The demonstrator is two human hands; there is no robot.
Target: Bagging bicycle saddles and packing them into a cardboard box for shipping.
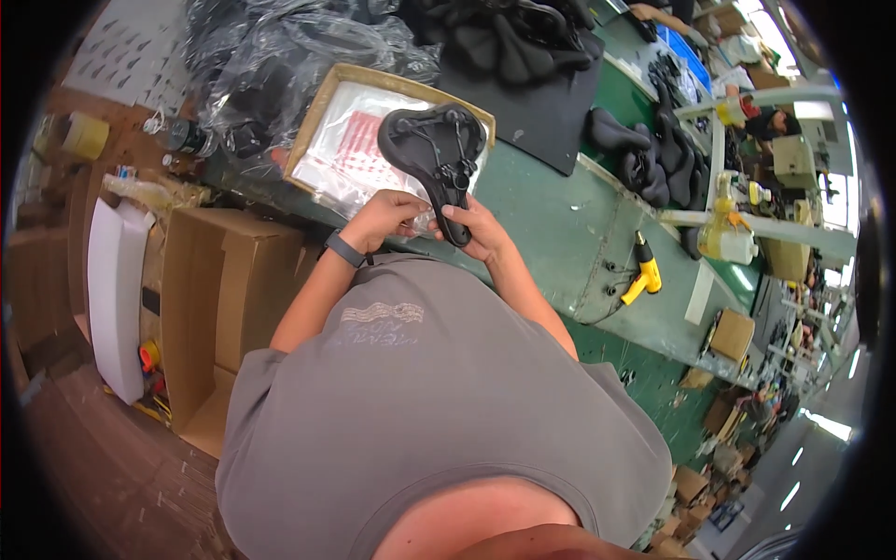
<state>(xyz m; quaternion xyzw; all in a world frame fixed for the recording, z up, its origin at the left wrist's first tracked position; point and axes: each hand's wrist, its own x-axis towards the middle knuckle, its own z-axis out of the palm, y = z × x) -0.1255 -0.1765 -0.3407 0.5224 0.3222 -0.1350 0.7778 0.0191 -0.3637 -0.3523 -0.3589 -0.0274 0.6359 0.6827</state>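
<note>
A black bicycle saddle (407, 133) is in front of me, underside up, with its rails showing and its nose toward my body. My right hand (478, 230) is closed around the nose, thumb on top. Just left of the nose, my left hand (385, 217) has its fingers pinched together at what looks like the edge of a clear plastic bag (422, 222). The fingertips are partly hidden. Beneath the saddle's wide end lies a shallow cardboard box (322, 105) holding a stack of clear bags with red print (366, 140).
Plastic-wrapped items (280, 56) heap up at the far left, more black saddles (509, 47) at the back. A yellow heat gun (644, 273) lies on the green bench (551, 219) to my right. An open carton (205, 308) stands at my left, near a bottle (187, 137).
</note>
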